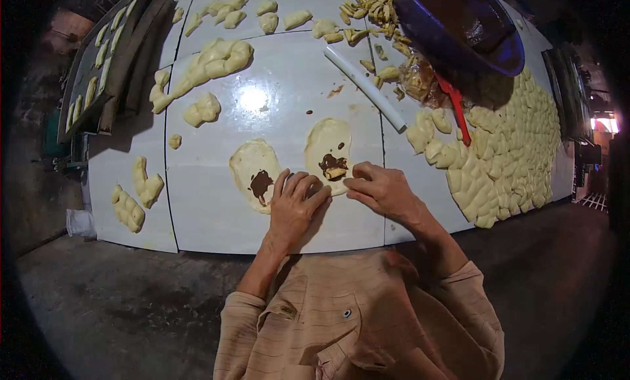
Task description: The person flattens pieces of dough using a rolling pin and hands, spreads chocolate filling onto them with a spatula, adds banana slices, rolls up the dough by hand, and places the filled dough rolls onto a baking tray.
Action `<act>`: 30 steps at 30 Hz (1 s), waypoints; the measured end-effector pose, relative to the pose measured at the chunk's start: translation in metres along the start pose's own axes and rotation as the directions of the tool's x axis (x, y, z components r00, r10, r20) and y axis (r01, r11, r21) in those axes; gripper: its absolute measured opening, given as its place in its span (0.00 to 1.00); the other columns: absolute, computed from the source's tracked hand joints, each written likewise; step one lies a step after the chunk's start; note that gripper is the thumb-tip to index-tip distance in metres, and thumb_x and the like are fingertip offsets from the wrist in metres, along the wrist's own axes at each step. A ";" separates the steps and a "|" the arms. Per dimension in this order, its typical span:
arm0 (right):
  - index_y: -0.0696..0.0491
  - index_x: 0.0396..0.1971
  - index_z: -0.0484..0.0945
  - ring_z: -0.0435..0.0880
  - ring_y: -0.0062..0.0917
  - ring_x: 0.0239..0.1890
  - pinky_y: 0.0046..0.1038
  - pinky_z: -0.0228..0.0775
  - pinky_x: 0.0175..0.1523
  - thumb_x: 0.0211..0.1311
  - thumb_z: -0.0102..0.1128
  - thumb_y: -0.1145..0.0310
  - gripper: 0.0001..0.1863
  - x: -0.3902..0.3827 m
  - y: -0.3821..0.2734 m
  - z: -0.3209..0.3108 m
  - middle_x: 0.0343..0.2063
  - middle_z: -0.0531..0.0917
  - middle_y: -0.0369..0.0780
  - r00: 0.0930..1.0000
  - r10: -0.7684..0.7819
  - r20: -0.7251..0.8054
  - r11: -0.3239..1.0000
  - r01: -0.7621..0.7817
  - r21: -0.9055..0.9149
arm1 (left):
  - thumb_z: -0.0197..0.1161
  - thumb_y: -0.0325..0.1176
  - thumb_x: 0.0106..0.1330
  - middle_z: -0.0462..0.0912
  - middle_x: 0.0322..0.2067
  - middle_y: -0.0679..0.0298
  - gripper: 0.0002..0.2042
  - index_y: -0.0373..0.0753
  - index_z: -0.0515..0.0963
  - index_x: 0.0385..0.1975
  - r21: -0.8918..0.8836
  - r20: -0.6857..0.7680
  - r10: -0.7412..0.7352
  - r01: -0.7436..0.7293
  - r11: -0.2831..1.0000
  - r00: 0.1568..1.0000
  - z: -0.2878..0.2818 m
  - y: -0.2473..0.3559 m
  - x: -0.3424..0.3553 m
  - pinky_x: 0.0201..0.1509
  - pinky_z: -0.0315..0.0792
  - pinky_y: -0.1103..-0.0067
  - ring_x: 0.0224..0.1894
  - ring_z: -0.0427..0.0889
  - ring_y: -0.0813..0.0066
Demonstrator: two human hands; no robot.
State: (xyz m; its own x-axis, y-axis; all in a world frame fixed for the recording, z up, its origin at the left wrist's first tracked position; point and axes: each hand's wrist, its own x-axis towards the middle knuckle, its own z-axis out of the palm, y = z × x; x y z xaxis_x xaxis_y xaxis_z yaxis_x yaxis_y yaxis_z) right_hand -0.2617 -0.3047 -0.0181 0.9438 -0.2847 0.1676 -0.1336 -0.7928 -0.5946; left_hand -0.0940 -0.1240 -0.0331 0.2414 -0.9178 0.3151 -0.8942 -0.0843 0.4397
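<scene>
Two flattened dough ovals lie on the white worktop. The left oval (pixel 249 160) bears a dark brown smear. The right oval (pixel 328 134) bears a brown spread (pixel 333 162) with a pale yellow strip (pixel 335 173) on it. My left hand (pixel 295 201) is between the ovals, fingers bent, the index at the right oval's lower left edge, thumb mostly hidden. My right hand (pixel 380 191) has curled fingers gripping that oval's lower right edge.
Dough lumps (pixel 207 68) lie left and behind, a rolling pin (pixel 364 88) behind right. A purple basin (pixel 453 19) of brown mixture, red utensil (pixel 458 114), yellow strips (pixel 367 6) and many dough pieces (pixel 492 163) occupy the right. Trays (pixel 98 78) stand left.
</scene>
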 end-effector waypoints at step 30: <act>0.53 0.37 0.80 0.84 0.35 0.30 0.35 0.77 0.34 0.69 0.62 0.64 0.08 0.036 0.013 0.003 0.33 0.80 0.38 0.993 0.110 0.046 0.994 -0.109 -0.029 | 0.69 0.29 0.59 0.83 0.45 0.54 0.08 0.39 0.86 0.37 -0.164 0.042 -0.117 0.122 0.979 0.992 -0.005 -0.025 0.049 0.57 0.72 0.60 0.53 0.79 0.53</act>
State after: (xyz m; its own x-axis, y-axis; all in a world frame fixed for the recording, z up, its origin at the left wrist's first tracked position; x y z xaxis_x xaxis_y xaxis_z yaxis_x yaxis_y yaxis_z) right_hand -0.2283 -0.3236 -0.0219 0.9365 -0.3447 0.0646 -0.2440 -0.7728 -0.5859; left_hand -0.0581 -0.1652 -0.0242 0.3282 -0.9173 0.2255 -0.7838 -0.1312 0.6070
